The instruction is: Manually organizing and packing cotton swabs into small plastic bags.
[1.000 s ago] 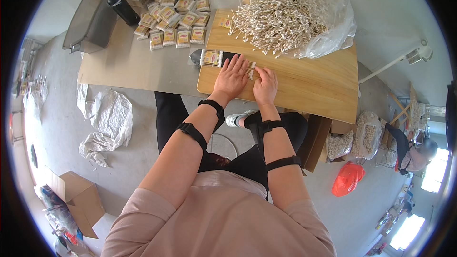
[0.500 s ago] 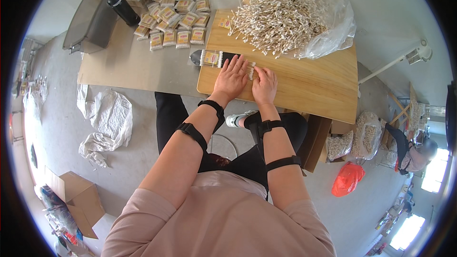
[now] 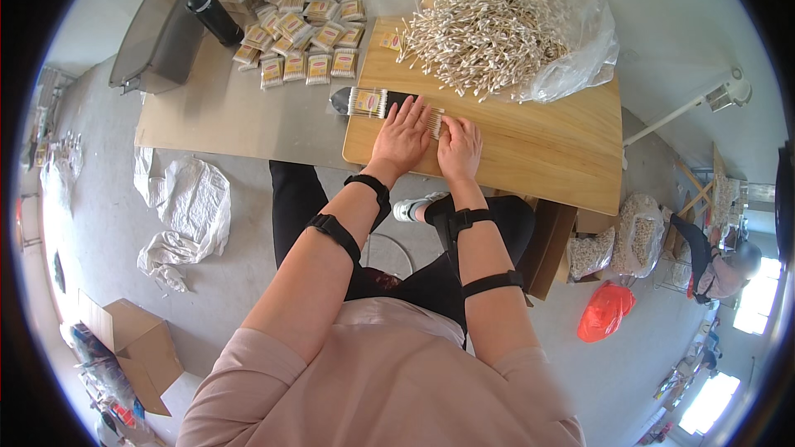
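Observation:
My left hand (image 3: 399, 141) lies flat, fingers stretched forward, over a dark flat strip on the wooden board (image 3: 530, 153). Just right of it, a short row of cotton swabs (image 3: 435, 122) lies side by side, partly under that hand. At the row's right edge, my right hand (image 3: 459, 149) rests with curled fingers touching the swabs; whether it grips any is hidden. A filled pack of cotton swabs (image 3: 367, 103) with a yellow and white label sits on the dark strip, left of my left fingertips.
A large heap of loose cotton swabs (image 3: 489, 33) spills from a clear plastic bag (image 3: 584, 66) at the board's far side. Several finished packs (image 3: 318, 68) pile up at the back left, near a black bottle (image 3: 215, 18) and a grey bin (image 3: 157, 37). A lamp arm (image 3: 679, 122) stands right.
My right hand's fingers have curled slightly at the edge of the swab row. The left hand stays where it was.

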Demonstrator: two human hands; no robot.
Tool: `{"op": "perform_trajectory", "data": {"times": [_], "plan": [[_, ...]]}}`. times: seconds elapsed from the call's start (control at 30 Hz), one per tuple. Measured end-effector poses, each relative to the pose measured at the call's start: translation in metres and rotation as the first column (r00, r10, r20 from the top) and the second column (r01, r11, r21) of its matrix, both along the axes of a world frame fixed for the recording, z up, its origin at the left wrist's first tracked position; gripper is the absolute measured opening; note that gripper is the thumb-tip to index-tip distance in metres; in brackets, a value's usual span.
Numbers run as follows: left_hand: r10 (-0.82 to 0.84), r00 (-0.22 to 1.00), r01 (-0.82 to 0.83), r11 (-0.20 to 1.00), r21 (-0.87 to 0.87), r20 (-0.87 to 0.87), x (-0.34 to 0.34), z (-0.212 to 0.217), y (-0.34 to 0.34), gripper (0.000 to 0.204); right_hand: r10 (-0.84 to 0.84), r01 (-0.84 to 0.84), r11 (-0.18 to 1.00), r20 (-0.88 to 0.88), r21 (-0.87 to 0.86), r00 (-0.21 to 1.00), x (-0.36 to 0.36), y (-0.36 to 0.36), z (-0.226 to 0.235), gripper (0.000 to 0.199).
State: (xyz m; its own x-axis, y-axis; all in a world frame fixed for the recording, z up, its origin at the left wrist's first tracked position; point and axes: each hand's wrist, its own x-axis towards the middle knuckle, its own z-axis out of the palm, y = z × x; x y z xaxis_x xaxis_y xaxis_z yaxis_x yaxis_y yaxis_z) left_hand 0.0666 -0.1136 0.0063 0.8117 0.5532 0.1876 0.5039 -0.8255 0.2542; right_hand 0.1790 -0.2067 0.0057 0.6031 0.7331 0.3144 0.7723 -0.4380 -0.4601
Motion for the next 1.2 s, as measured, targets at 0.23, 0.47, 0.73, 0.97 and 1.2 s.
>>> {"op": "perform_trajectory", "data": {"times": [0.23, 0.47, 0.73, 0.97, 1.2], "plan": [[0.003, 1.000, -0.003, 1.000, -0.005, 0.007, -0.001, 0.000, 0.000, 0.054, -0.004, 0.004, 1.000, 0.025, 0.007, 1.000, -0.005, 0.004, 0.008, 0.029], [0.004, 1.000, -0.004, 1.000, 0.006, 0.027, -0.002, -0.001, 0.001, 0.052, -0.003, 0.003, 0.999, 0.011, -0.032, 1.000, -0.001, 0.005, 0.010, 0.026], [0.004, 0.999, -0.004, 1.000, 0.011, 0.033, 0.001, 0.003, -0.001, 0.050, 0.296, -0.298, 0.955, 0.134, -0.007, 0.946, 0.030, 0.009, 0.003, 0.029], [0.007, 1.000, -0.007, 1.000, 0.007, -0.003, 0.001, 0.000, 0.000, 0.050, 0.194, -0.196, 0.980, 0.053, 0.027, 0.980, 0.026, 0.003, 0.002, 0.039], [-0.004, 0.999, 0.004, 1.000, -0.003, -0.031, 0.001, 0.002, 0.001, 0.052, 0.210, -0.188, 0.971, 0.149, -0.147, 0.966, -0.012, -0.013, 0.006, 0.057]]}}
